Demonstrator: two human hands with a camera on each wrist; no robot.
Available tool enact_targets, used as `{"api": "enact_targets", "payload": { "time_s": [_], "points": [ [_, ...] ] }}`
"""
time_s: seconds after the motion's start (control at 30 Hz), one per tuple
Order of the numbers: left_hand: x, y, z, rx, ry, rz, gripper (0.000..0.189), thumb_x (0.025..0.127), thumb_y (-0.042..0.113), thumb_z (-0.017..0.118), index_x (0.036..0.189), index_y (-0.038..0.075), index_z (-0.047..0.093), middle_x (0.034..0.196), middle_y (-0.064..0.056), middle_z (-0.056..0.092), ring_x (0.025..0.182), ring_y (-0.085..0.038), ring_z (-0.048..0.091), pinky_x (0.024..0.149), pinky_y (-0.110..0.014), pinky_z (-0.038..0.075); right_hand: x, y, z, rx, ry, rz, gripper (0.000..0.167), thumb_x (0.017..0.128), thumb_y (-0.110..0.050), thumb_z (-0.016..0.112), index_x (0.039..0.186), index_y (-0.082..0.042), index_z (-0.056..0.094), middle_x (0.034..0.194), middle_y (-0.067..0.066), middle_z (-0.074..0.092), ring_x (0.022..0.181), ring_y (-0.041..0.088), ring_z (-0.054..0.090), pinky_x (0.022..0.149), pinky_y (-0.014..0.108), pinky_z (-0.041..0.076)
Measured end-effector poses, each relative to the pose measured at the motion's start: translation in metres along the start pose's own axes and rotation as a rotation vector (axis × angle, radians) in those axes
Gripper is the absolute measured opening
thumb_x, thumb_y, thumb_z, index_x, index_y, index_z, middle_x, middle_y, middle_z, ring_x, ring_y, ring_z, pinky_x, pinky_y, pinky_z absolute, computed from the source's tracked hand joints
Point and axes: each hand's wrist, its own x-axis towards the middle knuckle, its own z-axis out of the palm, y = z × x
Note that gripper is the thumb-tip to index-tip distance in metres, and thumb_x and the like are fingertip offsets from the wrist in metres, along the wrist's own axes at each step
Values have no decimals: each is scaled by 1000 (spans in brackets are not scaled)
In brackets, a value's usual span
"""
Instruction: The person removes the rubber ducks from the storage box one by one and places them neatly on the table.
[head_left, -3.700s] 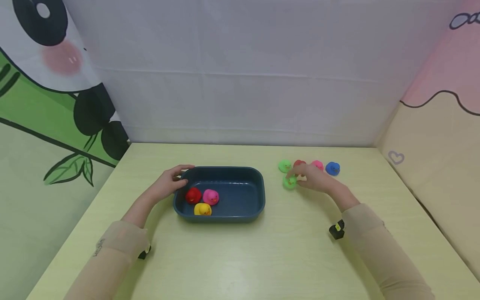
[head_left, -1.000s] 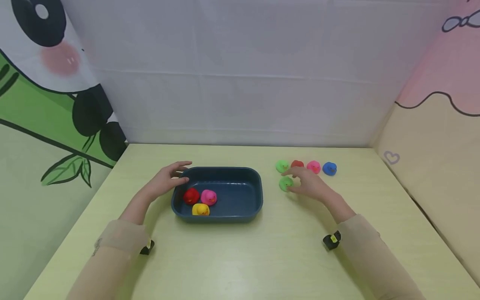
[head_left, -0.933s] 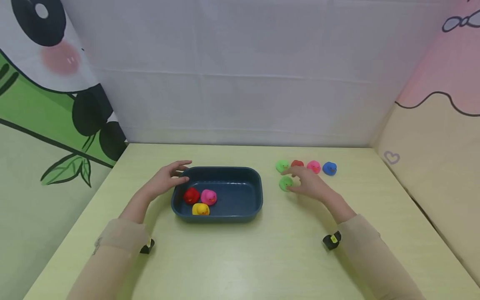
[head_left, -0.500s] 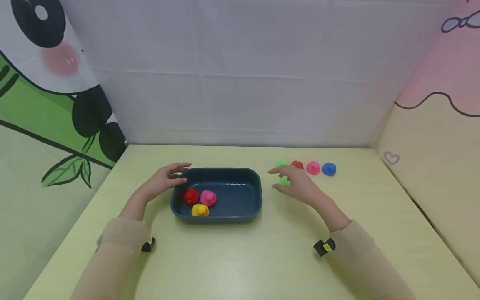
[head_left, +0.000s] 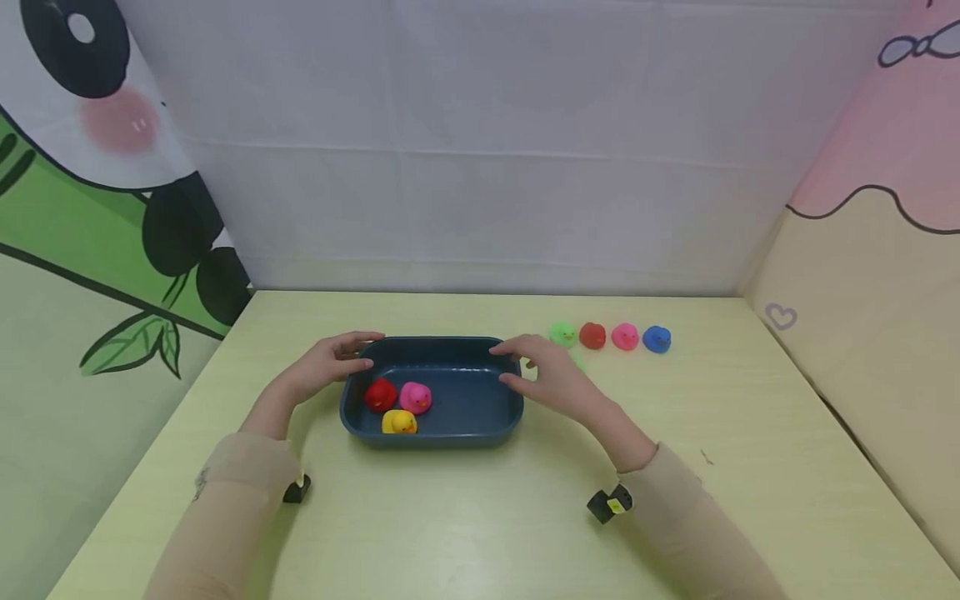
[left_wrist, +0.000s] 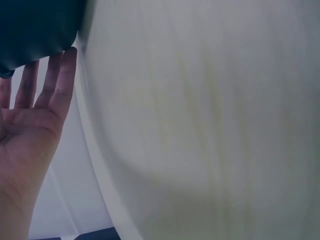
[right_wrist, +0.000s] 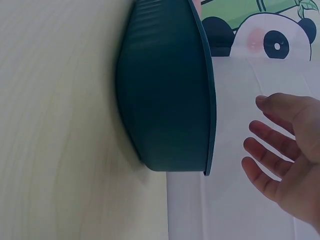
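In the head view, a dark blue rectangular basin [head_left: 461,440] holds a red rubber duck [head_left: 381,395], a pink rubber duck [head_left: 415,398] and a yellow rubber duck [head_left: 400,422]. My left hand [head_left: 324,367] rests at its left rim, the thumb over the edge; straight fingertips touch the outer wall in the left wrist view. Over the right rim hovers my right hand [head_left: 551,379], fingers spread and holding nothing. The right wrist view shows this hand [right_wrist: 295,150] apart from the basin [right_wrist: 165,90]. Behind it, a green rubber duck [head_left: 577,360] is mostly hidden.
At the back right of the table [head_left: 450,517], a row holds another green duck [head_left: 562,334], a red duck [head_left: 592,335], a pink duck [head_left: 625,336] and a blue duck [head_left: 657,339]. A white cloth backdrop [head_left: 480,167] rises behind the table.
My right hand has moved left from the near green duck to the basin's right rim, leaving that duck on the table. The left hand and basin have hardly moved.
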Motion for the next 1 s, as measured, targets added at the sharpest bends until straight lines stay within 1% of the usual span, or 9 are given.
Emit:
{"api": "enact_targets", "payload": {
  "time_s": [0.1, 0.2, 0.3, 0.37, 0.53, 0.7, 0.77, 0.93, 1.0],
  "points": [
    [1, -1, 0, 0, 7, -5, 48, 92, 32, 60, 138, 32, 45, 150, -7, 35, 137, -39, 29, 97, -53, 43, 5, -4, 8, 15, -2, -30, 38, 84, -14, 72, 120, -11, 63, 116, 3, 64, 96, 23, 60, 79, 40, 54],
    [1, 0, 1, -7, 9, -4, 49, 92, 30, 61, 138, 30, 44, 150, -8, 34, 137, -40, 29, 98, -53, 42, 8, -8, 16, 9, -15, -53, 38, 84, -14, 71, 121, -12, 62, 117, 3, 64, 97, 21, 60, 81, 35, 53],
    [1, 1, 1, -21, 5, -11, 50, 91, 30, 62, 138, 29, 44, 150, -10, 33, 137, -40, 29, 98, -53, 42, 11, -10, 24, -6, -31, -67, 39, 85, -15, 71, 122, -12, 61, 118, 2, 64, 98, 18, 60, 83, 31, 52],
    [2, 1, 2, -30, 2, -22, 51, 90, 32, 63, 138, 30, 43, 150, -11, 32, 137, -40, 29, 97, -53, 43, 12, -12, 29, 2, -37, -73, 39, 85, -15, 71, 122, -11, 61, 118, 2, 64, 98, 19, 60, 84, 31, 52],
    [2, 1, 3, -37, 0, -36, 53, 89, 34, 64, 138, 29, 43, 150, -15, 32, 135, -41, 30, 96, -53, 44, 16, -17, 40, 38, -34, -88, 38, 85, -14, 70, 122, -10, 61, 117, 3, 65, 98, 23, 59, 82, 34, 52],
    [2, 3, 4, -47, -4, -48, 53, 89, 34, 64, 138, 29, 43, 148, -17, 33, 134, -42, 32, 94, -52, 46, 22, -20, 53, 58, -38, -90, 38, 85, -15, 70, 122, -12, 61, 117, 2, 65, 96, 16, 58, 78, 26, 50],
    [2, 4, 4, -40, -6, -50, 53, 90, 34, 63, 138, 29, 42, 148, -18, 33, 133, -42, 32, 93, -52, 46, 24, -20, 59, 74, -48, -87, 38, 85, -15, 70, 123, -13, 60, 117, 1, 64, 96, 17, 58, 79, 27, 51],
    [1, 8, 5, -17, -5, -51, 52, 90, 32, 62, 138, 29, 41, 148, -17, 33, 133, -43, 32, 92, -54, 47, 31, -21, 73, 108, -93, -80, 39, 86, -14, 69, 124, -12, 59, 121, 1, 63, 99, 23, 58, 85, 37, 51],
    [1, 8, 5, -13, -3, -52, 53, 91, 32, 62, 139, 29, 41, 148, -17, 33, 133, -44, 32, 92, -54, 47, 34, -22, 76, 106, -105, -75, 39, 86, -14, 69, 124, -12, 60, 121, 1, 63, 99, 23, 58, 86, 37, 51]
  ]
}}
